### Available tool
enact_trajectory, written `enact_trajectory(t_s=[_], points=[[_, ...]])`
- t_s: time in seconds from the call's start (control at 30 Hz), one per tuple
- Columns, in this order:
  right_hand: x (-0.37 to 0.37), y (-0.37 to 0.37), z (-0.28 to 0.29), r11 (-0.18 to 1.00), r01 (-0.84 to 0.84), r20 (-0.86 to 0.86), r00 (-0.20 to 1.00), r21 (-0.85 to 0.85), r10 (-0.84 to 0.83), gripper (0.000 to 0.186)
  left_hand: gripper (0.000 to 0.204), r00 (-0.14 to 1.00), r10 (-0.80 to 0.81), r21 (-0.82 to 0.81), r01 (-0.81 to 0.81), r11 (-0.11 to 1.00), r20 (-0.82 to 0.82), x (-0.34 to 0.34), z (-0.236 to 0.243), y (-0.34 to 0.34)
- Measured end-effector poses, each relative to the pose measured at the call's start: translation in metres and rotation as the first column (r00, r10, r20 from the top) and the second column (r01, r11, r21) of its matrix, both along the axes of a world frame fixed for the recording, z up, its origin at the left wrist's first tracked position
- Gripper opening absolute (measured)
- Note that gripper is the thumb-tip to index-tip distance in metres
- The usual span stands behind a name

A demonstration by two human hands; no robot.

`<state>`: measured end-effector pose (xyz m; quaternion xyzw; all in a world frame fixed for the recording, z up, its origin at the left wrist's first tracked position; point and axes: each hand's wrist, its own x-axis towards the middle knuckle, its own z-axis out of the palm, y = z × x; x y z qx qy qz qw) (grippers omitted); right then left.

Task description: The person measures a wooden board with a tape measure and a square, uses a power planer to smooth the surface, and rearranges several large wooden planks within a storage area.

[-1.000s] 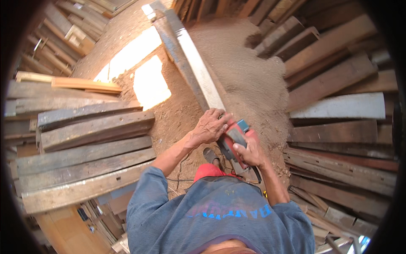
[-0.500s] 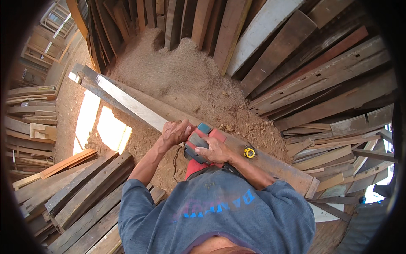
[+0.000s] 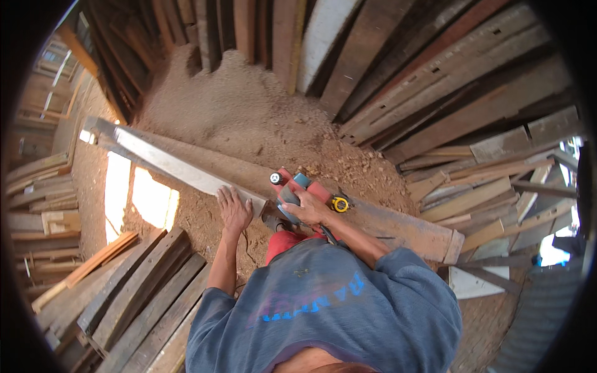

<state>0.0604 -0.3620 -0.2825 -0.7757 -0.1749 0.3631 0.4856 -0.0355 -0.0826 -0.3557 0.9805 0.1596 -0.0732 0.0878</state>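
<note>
A long board with a pale, smooth face (image 3: 160, 160) runs diagonally from the far left toward me, on a wider dusty beam (image 3: 398, 224). My left hand (image 3: 235, 211) lies on the pale board near its near end, fingers spread. My right hand (image 3: 300, 209) grips a red-and-black electric planer (image 3: 317, 194) with a blue top part, at that same end; its front knob (image 3: 275, 178) is uncovered. A yellow-and-black tape measure (image 3: 340, 204) rests on the beam just right of the planer. A dark cord hangs near my right wrist.
Stacked weathered planks (image 3: 429, 93) line the back and right, with more piled at lower left (image 3: 146, 311) and along the far left (image 3: 59, 217). A heap of sawdust (image 3: 230, 99) covers the ground behind the board. Bright sunlit patches (image 3: 152, 199) lie left of it.
My left hand has let go of the planer's front and moved left, spread on the pale board. The view has turned, so the board lies flatter across it. My right hand still holds the planer.
</note>
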Motion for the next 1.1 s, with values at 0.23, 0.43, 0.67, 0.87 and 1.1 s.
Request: enact_trajectory(t_s=[0.23, 0.43, 0.67, 0.87, 1.1], points=[[-0.014, 0.002, -0.059, 0.986, 0.157, -0.095, 0.984, 0.056, -0.151, 0.079, 0.094, 0.995, -0.060, 0.015, 0.062, 0.998, -0.083, 0.010, 0.007, -0.010], [-0.021, 0.009, -0.055, 0.971, 0.241, -0.135, 0.961, -0.006, -0.240, 0.086, 0.099, 0.989, -0.117, -0.001, 0.117, 0.993, -0.096, 0.007, 0.004, -0.002], [-0.012, -0.011, -0.059, 0.910, 0.394, 0.033, 0.919, -0.133, -0.393, 0.073, 0.092, 0.996, -0.032, -0.084, 0.025, 0.996, -0.087, 0.027, -0.003, 0.006], [0.016, -0.139, -0.076, 0.625, 0.703, 0.301, 0.710, -0.339, -0.636, 0.051, 0.092, 0.960, 0.251, -0.050, -0.258, 0.965, -0.122, 0.049, -0.010, 0.024], [0.044, -0.307, -0.208, 0.448, 0.645, 0.184, 0.674, -0.620, -0.716, 0.046, 0.094, 0.782, 0.612, 0.063, -0.610, 0.790, -0.115, 0.051, -0.018, 0.001]])
